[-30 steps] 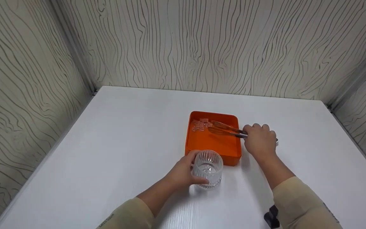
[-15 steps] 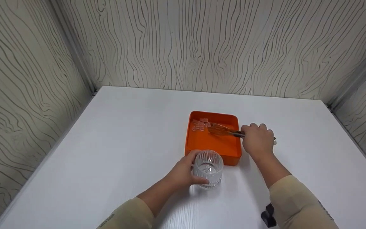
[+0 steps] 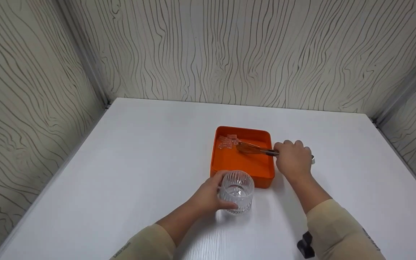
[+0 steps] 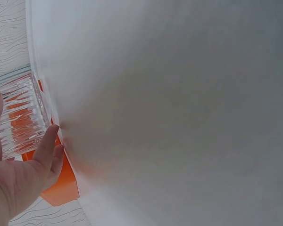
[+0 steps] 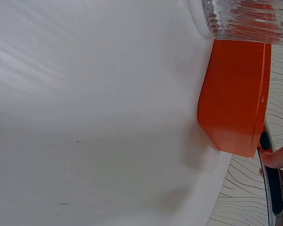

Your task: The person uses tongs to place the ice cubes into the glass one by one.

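Observation:
In the head view an orange rectangular tray (image 3: 238, 164) lies on the white table, with several small clear cubes (image 3: 226, 142) gathered in its far left corner. My left hand (image 3: 206, 196) grips a clear ribbed drinking glass (image 3: 237, 198) against the tray's near side, thumb across the front. From the tray's right side my right hand (image 3: 294, 159) holds dark-handled tongs (image 3: 256, 148), their arms pressed close together. The tong tips reach right to the edge of the cubes. The right wrist view shows the thumb (image 5: 273, 160) on the tong handle (image 5: 273, 188), beyond the tray's wall.
The white table (image 3: 139, 151) ends at a wood-grain patterned wall (image 3: 208, 54) behind and at similar walls on both sides. A black piece (image 3: 305, 245) sits by the right sleeve (image 3: 338, 227).
The tongs' arms have come together from a spread position, and my right hand has shifted slightly left. The left hand and the drinking glass have stayed in place.

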The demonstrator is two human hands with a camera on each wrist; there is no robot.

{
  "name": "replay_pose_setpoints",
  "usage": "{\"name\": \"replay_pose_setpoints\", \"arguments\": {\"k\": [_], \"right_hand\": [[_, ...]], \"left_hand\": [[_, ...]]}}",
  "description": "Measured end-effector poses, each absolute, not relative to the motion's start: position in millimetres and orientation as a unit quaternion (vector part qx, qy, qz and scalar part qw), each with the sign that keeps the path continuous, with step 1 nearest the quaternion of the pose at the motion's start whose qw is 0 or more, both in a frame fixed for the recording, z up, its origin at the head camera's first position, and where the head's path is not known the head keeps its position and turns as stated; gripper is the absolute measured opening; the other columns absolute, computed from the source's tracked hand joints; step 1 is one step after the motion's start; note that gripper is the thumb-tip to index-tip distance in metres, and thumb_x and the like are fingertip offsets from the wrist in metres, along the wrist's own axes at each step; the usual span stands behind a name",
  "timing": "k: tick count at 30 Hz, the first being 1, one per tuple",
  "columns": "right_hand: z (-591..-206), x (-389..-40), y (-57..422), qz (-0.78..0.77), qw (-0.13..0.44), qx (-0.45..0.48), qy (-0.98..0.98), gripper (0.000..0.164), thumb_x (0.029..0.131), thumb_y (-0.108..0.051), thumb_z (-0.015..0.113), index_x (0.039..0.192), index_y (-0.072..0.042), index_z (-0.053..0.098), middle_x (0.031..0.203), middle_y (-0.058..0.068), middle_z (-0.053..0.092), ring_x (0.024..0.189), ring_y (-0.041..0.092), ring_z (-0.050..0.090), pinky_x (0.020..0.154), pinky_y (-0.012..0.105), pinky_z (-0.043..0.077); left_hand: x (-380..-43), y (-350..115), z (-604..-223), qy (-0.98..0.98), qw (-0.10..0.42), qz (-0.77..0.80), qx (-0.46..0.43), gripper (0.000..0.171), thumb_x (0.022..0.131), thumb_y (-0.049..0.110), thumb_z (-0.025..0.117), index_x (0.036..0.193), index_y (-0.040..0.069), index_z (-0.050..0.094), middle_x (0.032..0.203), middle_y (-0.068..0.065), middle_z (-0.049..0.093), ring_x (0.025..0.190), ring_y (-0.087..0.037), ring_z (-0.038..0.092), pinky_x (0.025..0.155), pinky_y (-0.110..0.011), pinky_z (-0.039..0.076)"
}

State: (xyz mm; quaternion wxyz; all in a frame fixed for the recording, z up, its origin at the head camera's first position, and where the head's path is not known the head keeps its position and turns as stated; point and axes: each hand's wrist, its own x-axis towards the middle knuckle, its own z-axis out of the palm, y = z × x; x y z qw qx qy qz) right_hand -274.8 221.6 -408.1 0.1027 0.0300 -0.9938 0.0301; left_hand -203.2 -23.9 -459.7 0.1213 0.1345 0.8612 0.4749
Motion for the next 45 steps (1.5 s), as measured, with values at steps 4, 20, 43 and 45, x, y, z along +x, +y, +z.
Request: {"name": "replay_pose_setpoints", "arguments": {"k": [4, 20, 43, 45], "right_hand": [[-407, -274, 224, 0.039, 0.100, 0.031, -0.994, 0.011, 0.083, -0.010, 0.062, 0.093, -0.013, 0.067, 0.077, 0.010, 0.055, 0.074, 0.030, 0.044, 0.059, 0.040, 0.037], [-396, -269, 236, 0.073, 0.103, 0.026, -0.992, 0.017, 0.081, -0.010, 0.065, 0.097, -0.014, 0.068, 0.081, 0.010, 0.059, 0.075, 0.030, 0.047, 0.060, 0.041, 0.040], [-370, -250, 252, 0.115, 0.099, 0.045, -0.987, 0.017, 0.084, -0.010, 0.063, 0.099, -0.015, 0.067, 0.085, 0.008, 0.059, 0.076, 0.028, 0.045, 0.060, 0.039, 0.040], [-367, -248, 252, 0.119, 0.099, 0.051, -0.987, 0.017, 0.084, -0.010, 0.063, 0.099, -0.015, 0.067, 0.086, 0.007, 0.060, 0.076, 0.027, 0.045, 0.060, 0.039, 0.040]], "left_hand": [[-203, -23, -460, 0.862, 0.123, 0.474, 0.130, 0.082, 0.059, 0.034, 0.085, 0.127, 0.037, 0.037, 0.119, 0.007, 0.050, 0.107, -0.017, 0.052, 0.092, -0.041, 0.046], [-203, -24, -458, 0.861, 0.129, 0.476, 0.124, 0.084, 0.058, 0.033, 0.086, 0.126, 0.038, 0.038, 0.117, 0.008, 0.050, 0.106, -0.016, 0.051, 0.091, -0.040, 0.046], [-203, -24, -457, 0.862, 0.133, 0.474, 0.117, 0.084, 0.058, 0.032, 0.086, 0.127, 0.037, 0.038, 0.117, 0.008, 0.051, 0.106, -0.016, 0.051, 0.092, -0.041, 0.046], [-202, -23, -457, 0.862, 0.132, 0.475, 0.119, 0.084, 0.058, 0.032, 0.086, 0.127, 0.037, 0.038, 0.118, 0.007, 0.051, 0.106, -0.017, 0.051, 0.091, -0.041, 0.046]]}}
